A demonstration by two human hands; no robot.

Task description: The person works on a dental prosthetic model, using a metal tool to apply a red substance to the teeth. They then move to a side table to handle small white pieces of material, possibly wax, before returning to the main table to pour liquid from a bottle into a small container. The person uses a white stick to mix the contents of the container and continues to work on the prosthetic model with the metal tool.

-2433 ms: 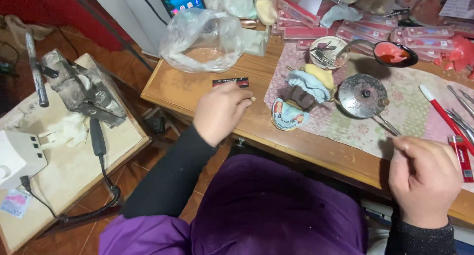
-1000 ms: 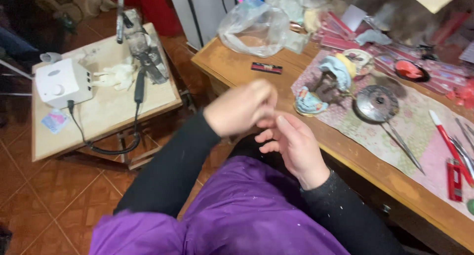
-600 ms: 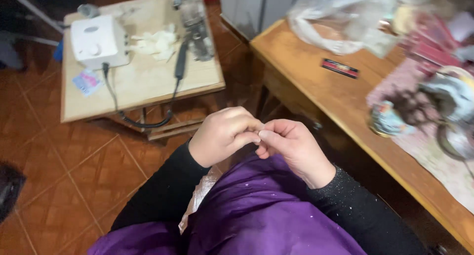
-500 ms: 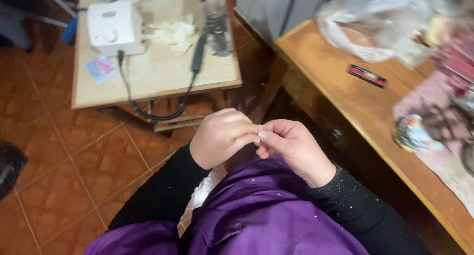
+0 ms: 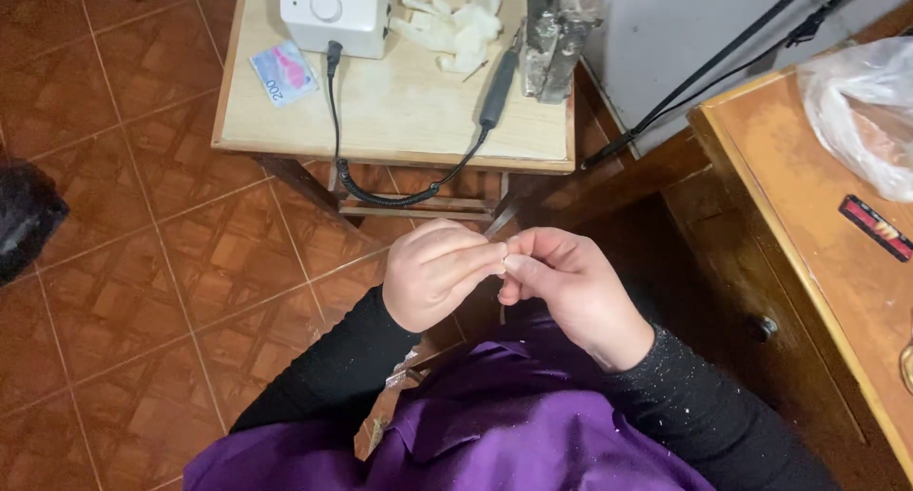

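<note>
My left hand (image 5: 436,280) and my right hand (image 5: 573,296) meet over my lap, above a purple garment (image 5: 495,424). The left fingers are curled in. The right thumb and forefinger are pinched against the left fingertips. Whether anything tiny sits between the fingertips is hidden. Both arms wear black sleeves. Neither hand touches either table.
A low wooden side table (image 5: 399,120) stands ahead, bearing a white box device (image 5: 335,11), a black coiled cord (image 5: 380,192), a dark handpiece (image 5: 498,87), white gloves (image 5: 455,30) and a metal tool (image 5: 556,30). A wooden desk (image 5: 808,215) at right holds a plastic bag (image 5: 861,111). The floor is brown tile.
Both hands left the desk top and came together over my lap. The view swung left and down, so the desk's clutter is now out of sight.
</note>
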